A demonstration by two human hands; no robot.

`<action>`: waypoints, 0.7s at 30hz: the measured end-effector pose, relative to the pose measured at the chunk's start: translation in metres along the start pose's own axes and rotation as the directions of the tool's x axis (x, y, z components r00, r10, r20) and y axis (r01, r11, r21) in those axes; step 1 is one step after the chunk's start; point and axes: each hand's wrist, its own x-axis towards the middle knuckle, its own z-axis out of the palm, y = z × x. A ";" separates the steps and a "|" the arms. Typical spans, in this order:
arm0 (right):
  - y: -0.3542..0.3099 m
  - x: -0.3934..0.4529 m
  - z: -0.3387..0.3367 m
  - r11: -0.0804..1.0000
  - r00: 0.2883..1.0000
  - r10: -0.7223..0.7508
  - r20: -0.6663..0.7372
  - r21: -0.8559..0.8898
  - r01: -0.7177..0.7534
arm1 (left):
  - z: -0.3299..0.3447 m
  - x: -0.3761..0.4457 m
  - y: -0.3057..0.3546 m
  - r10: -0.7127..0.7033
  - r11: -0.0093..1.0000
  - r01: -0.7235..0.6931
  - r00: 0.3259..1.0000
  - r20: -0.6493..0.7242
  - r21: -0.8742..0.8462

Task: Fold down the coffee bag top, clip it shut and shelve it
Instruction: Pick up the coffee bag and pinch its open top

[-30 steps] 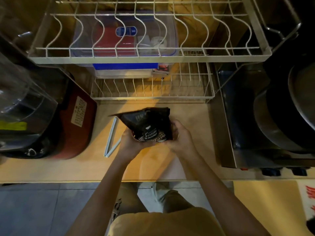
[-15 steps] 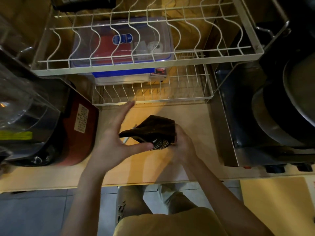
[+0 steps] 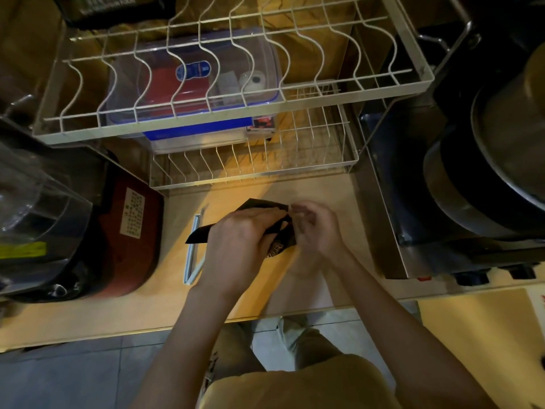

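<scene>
The black coffee bag (image 3: 267, 215), white print low on its front, is held over the wooden surface (image 3: 165, 296) with its top creased flat, the left hand (image 3: 239, 243) closed in a grip over its middle and the right hand (image 3: 317, 224) pinching its upper right corner. A pale blue bag clip (image 3: 193, 249) lies just left on the surface. On the lower wire rack (image 3: 324, 160) stands a clear plastic box (image 3: 194, 81) with red and white items inside.

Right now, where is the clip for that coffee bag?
In the head view, the pale clip lies open on the counter, left of both hands, partly under the coffee bag, beside the red appliance.
</scene>
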 end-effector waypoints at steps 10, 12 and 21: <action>0.002 0.009 0.018 0.886 0.993 -0.112 -0.035 -0.456 0.084 | -0.007 -0.004 0.000 -0.056 0.986 0.049 0.998 -0.039 -0.157; 0.002 0.005 0.021 0.894 0.991 -0.121 -0.061 -0.441 0.083 | -0.010 -0.006 -0.003 -0.059 0.984 0.051 0.997 -0.043 -0.170; 0.003 0.001 0.025 0.945 0.993 -0.080 -0.081 -0.323 0.050 | -0.016 -0.003 -0.007 -0.143 0.962 0.107 0.982 -0.128 -0.250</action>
